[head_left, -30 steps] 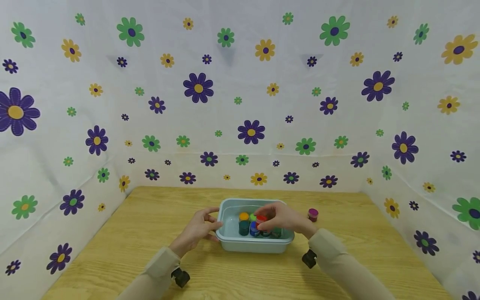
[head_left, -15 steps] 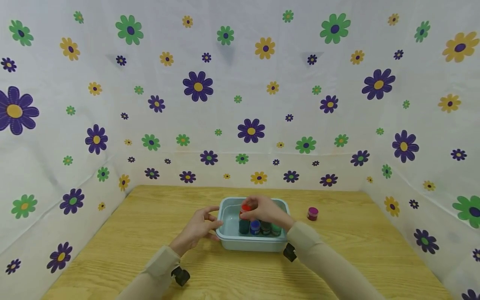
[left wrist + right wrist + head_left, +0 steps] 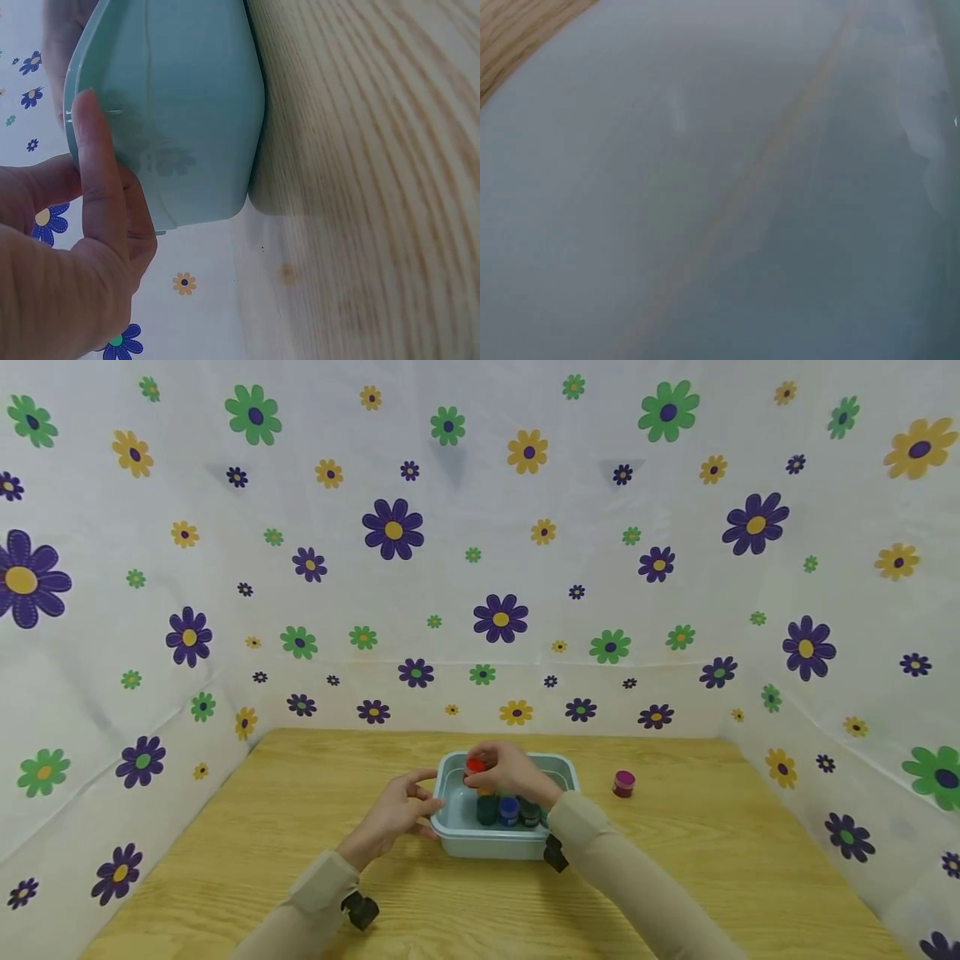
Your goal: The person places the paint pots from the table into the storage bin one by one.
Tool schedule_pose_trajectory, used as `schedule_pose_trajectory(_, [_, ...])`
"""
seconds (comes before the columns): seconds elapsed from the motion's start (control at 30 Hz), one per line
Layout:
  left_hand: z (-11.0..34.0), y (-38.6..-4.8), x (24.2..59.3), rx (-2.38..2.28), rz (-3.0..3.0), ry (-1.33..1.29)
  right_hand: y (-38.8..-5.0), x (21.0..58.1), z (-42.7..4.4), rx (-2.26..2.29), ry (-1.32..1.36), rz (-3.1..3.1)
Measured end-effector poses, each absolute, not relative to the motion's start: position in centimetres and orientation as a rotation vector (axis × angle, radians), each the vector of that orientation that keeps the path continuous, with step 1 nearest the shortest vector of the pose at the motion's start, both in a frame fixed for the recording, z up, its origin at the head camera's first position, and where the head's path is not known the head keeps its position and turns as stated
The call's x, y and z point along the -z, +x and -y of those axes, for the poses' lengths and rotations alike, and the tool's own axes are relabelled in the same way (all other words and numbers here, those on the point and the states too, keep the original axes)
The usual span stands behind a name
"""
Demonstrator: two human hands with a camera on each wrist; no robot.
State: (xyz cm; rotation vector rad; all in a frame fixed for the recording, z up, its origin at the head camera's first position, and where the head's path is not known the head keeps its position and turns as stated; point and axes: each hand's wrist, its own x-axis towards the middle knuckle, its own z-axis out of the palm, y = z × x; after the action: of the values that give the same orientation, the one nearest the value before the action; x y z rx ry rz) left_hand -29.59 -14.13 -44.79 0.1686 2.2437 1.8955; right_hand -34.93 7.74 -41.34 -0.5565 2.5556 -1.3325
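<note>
A pale blue plastic tub [image 3: 495,846] stands on the wooden table. My left hand [image 3: 393,817] grips its left rim, with finger and thumb around the edge in the left wrist view, where the tub wall [image 3: 187,105] fills the upper middle. Between the fingertips of my right hand [image 3: 517,774] is a small red-lidded paint jar [image 3: 475,767], held above the tub's left back part. Inside the tub stand a dark green jar [image 3: 487,810], a blue jar [image 3: 508,811] and a blackish jar [image 3: 529,814]. An orange jar [image 3: 486,792] shows partly; my right hand and sleeve hide others.
A magenta-lidded jar [image 3: 624,783] stands on the table [image 3: 300,827] to the right of the tub. A white flower-print cloth [image 3: 495,552] surrounds the table at the back and sides. The tub's blurred wall [image 3: 667,210] nearly fills the right wrist view.
My right hand has carried the red jar leftward and, lately, a little farther back, over the tub's left part. My left hand has stayed on the rim.
</note>
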Motion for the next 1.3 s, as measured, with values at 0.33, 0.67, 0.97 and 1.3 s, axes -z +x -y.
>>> schedule_pose_trajectory(0.33, [13.9,-29.5,44.8,-1.899,-2.237,0.145,-35.4,42.1,-7.2,1.273,-0.613,-2.627])
schedule_pose_trajectory(0.67, [14.0,-29.4,44.6,-1.911,-2.230,0.158,-35.7,42.7,-6.2,1.207,-0.628,-2.709])
schedule_pose_trajectory(0.97, [14.0,-29.5,44.8,-1.915,-2.215,0.162,-35.7,43.6,-6.1,1.097,-0.743,-2.781])
schedule_pose_trajectory(1.3, [13.9,-29.8,44.8,-1.915,-2.217,0.169,-35.7,44.1,-5.9,0.986,-0.791,-2.856])
